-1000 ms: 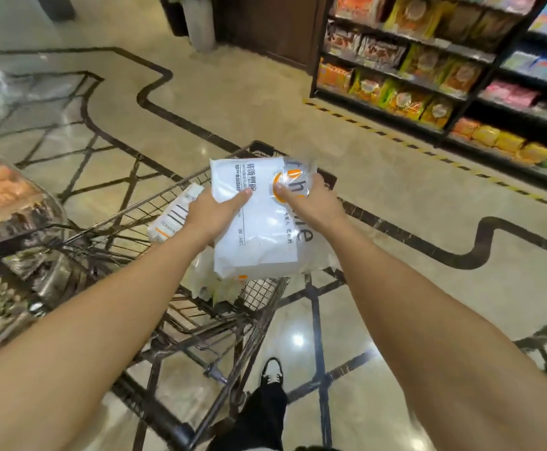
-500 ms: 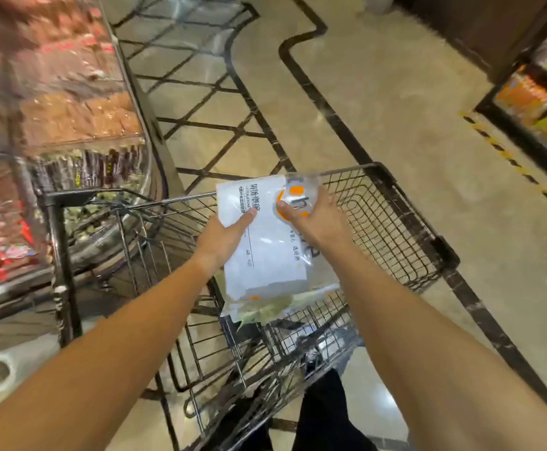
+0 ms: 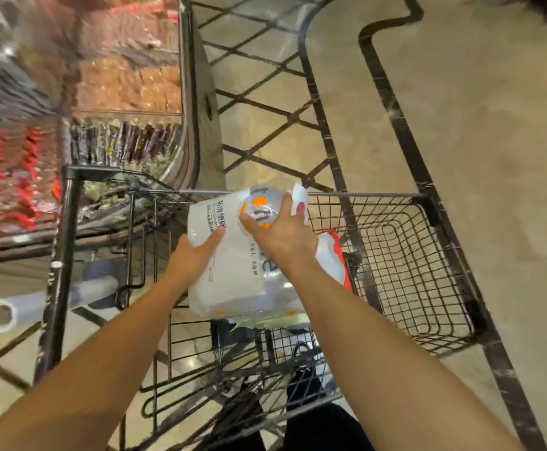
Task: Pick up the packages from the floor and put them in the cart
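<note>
A white plastic package (image 3: 233, 281) with orange dots and dark print sits low inside the black wire shopping cart (image 3: 428, 271). My left hand (image 3: 194, 255) grips its left edge. My right hand (image 3: 281, 232) lies on its top, fingers spread over the orange logo. Both hands hold it. Under and beside it on the right lies a second white package with red print (image 3: 334, 255), partly hidden. More pale packaging shows below the white package's near edge.
A curved glass food display case (image 3: 119, 92) stands close on the left, touching the cart's corner. A roll of clear plastic bags (image 3: 1, 315) hangs at the lower left. Marble floor (image 3: 477, 125) with black inlay lines spreads right. My dark trousers and shoe show below the cart.
The view has tilted further down and the cart now fills the middle. Both hands have lowered the white package from above the rim down into the basket. Grip unchanged.
</note>
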